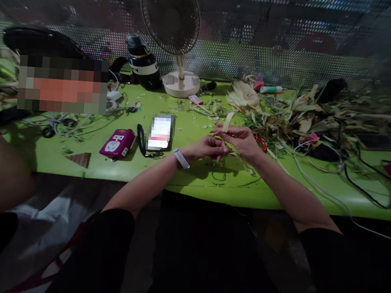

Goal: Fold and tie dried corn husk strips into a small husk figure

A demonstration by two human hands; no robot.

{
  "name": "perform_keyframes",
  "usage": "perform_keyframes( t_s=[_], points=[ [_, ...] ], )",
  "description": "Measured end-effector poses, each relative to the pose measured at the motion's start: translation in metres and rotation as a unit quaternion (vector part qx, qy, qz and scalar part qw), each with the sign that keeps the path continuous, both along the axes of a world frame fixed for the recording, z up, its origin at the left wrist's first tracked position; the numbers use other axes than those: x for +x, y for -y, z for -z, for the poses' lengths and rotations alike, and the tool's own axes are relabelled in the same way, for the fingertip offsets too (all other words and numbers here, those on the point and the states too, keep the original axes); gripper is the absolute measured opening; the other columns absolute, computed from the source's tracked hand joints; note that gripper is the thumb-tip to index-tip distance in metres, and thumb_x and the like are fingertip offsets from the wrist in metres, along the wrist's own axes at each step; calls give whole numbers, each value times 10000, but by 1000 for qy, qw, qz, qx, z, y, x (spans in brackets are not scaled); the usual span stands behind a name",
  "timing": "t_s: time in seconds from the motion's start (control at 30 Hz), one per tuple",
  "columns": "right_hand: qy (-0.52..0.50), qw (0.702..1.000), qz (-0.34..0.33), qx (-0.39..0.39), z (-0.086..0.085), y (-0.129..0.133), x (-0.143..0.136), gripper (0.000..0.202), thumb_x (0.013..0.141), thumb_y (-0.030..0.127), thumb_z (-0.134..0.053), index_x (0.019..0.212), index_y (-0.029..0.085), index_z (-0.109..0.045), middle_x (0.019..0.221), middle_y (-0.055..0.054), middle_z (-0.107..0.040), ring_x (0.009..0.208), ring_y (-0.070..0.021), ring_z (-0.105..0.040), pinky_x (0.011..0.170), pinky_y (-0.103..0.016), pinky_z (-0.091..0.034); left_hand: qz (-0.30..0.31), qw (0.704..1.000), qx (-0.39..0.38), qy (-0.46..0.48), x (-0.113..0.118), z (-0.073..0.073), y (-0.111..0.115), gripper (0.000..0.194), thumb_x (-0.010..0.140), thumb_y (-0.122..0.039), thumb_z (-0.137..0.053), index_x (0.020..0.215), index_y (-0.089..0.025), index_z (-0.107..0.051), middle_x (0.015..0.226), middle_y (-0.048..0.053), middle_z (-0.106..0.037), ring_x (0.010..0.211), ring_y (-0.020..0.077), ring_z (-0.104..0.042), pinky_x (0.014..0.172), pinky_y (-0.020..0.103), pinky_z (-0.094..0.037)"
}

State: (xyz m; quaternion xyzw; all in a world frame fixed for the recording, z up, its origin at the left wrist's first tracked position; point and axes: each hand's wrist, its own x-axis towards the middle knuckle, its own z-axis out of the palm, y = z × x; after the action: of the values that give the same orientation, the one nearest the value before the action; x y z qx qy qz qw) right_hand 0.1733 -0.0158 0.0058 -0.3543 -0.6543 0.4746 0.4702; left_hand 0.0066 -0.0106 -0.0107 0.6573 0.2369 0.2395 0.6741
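A green counter [192,188] spans the view, carrying everything here. Taking the hands as the dial's centre, a heap of dry husks and leaves [294,115] spreads at two o'clock, a round fan [170,19] stands upright at eleven, and a black bottle [145,67] with a pale band is at ten, near the fan's base. At the centre, the left hand [209,148] and right hand [240,140] meet just above the counter; each grip is nearly closed, fingers and thumb pinching a pale husk strip [228,120] whose end sticks up between them. At nine lie a purple socket block [118,143] and, nearer, a lit phone [160,133], its screen blurred. A white-and-green tube [270,89] lies at one.
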Motion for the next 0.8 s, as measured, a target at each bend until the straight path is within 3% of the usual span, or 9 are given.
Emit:
perform_keyframes(
  t_s=[0.1, 0.23, 0.33, 0.4, 0.5, 0.63, 0.73, 0.8],
  points=[
    [15, 999, 29, 4, -1, -9, 6, 436, 727, 635, -756, 894, 235, -797, 981, -70, -768, 1055, -260, -693, 990, -451, -530, -46, 998, -47, 25, 4, 3, 0, 366, 778, -456, -775, 657, -131, -657, 562, -13, -621, 493, 49, -503, 531, 202, -385],
    [27, 972, 172, 157, -11, -14, 20, 463, 764, 606, -746, 1036, 231, -737, 1139, -75, -719, 1137, -240, -644, 1065, -426, -476, -191, 966, -99, 145, 6, 3, -7, 227, 780, -380, -790, 789, -160, -737, 759, 8, -734, 633, 68, -622, 650, 209, -450],
    [49, 948, 231, 213, -18, -6, 22, 367, 872, 576, -639, 950, 223, -704, 956, -51, -719, 911, -190, -670, 901, -373, -546, -262, 931, -132, 219, 3, -2, -12, 177, 823, -350, -752, 896, -188, -757, 910, 31, -774, 797, 107, -697, 751, 223, -481],
    [111, 951, 195, 215, -17, 1, 17, 362, 901, 558, -599, 835, 212, -681, 820, -37, -698, 787, -177, -649, 808, -360, -551, -285, 917, -146, 237, 1, -6, -13, 160, 843, -335, -731, 906, -190, -751, 891, 32, -774, 864, 125, -711, 789, 226, -487],
    [191, 962, 116, 160, -8, 7, 4, 372, 869, 568, -629, 828, 201, -675, 867, -65, -721, 825, -208, -657, 818, -397, -541, -298, 906, -149, 261, 2, -8, -10, 154, 838, -330, -738, 895, -188, -740, 900, 34, -775, 951, 154, -715, 860, 260, -499],
    [151, 988, -7, 9, 9, 5, -9, 489, 773, 626, -703, 995, 195, -642, 1031, -92, -728, 939, -231, -679, 869, -411, -543, -301, 905, -136, 269, 3, -7, -8, 179, 792, -312, -783, 902, -179, -737, 1001, 46, -771, 1022, 177, -705, 909, 300, -506],
    [127, 989, -61, -51, 14, 1, -8, 512, 784, 668, -659, 970, 193, -614, 884, -55, -705, 808, -193, -668, 763, -359, -545, -325, 901, -119, 264, 2, -6, -10, 183, 756, -283, -812, 876, -170, -731, 965, 36, -763, 968, 142, -706, 935, 287, -496],
    [158, 985, -50, -37, 13, 1, -4, 491, 852, 676, -569, 913, 191, -617, 772, -31, -667, 708, -172, -628, 693, -332, -515, -344, 897, -103, 257, 0, -5, -12, 184, 740, -274, -821, 852, -163, -726, 896, 20, -749, 877, 115, -698, 912, 278, -502]
  ],
)
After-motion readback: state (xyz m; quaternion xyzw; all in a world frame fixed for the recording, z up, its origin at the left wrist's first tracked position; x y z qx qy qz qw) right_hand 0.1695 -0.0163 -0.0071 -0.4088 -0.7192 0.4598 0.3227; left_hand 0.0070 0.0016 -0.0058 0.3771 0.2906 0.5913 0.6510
